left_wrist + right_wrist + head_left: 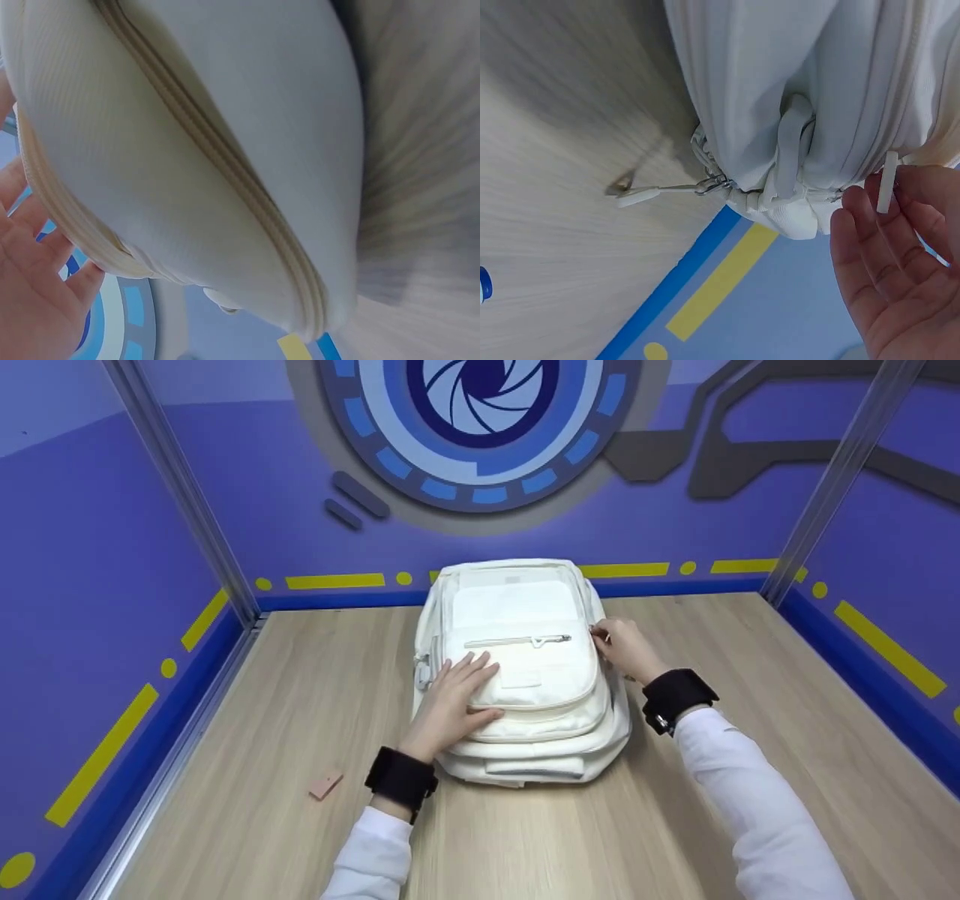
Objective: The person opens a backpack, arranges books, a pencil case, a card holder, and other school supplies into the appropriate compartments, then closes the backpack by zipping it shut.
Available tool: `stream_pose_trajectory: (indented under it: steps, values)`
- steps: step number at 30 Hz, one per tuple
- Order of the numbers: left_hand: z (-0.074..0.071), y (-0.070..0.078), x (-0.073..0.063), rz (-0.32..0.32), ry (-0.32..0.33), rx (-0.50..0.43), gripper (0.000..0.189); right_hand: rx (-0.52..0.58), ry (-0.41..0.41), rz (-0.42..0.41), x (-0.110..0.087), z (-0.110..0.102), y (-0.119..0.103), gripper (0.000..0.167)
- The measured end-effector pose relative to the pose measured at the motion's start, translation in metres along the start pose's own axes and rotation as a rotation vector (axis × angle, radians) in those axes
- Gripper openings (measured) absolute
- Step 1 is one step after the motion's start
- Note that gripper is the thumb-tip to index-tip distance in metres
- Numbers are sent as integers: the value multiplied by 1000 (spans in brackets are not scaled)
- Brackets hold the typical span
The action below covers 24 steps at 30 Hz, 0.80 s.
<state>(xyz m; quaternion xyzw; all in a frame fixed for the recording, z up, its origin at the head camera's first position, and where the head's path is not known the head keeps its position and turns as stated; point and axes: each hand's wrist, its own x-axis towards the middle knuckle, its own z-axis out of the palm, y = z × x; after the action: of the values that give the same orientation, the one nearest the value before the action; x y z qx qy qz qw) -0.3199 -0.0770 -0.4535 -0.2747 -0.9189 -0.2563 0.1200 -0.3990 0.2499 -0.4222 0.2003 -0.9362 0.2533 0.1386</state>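
Observation:
A white backpack (555, 675) lies on the wooden table with its front pocket facing up. My left hand (450, 697) rests on the left part of that pocket, fingers spread, below a short front zipper (517, 642). On the bag's right side, my right hand (626, 649) pinches a white zipper pull (887, 184) between thumb and fingers. The remaining fingers are loosely bent in the right wrist view. A curved side zipper (217, 154) runs along the bag in the left wrist view.
On the table left of the bag lies a small pinkish block (325, 785). Another zipper pull (639, 196) dangles from the bag's side. A blue patterned wall (525, 544) stands behind the bag, and side walls flank the table (345, 660).

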Motion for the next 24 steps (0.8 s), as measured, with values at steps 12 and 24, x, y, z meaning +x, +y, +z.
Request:
stream_pose_trajectory:
  steps: [12,24]
  values:
    - [3,-1,0,8,13,5,72,-176,140,-27,-17,5,-8,9]
    - [2,-1,0,16,15,37,73,-214,237,-124,-41,7,-15,7]
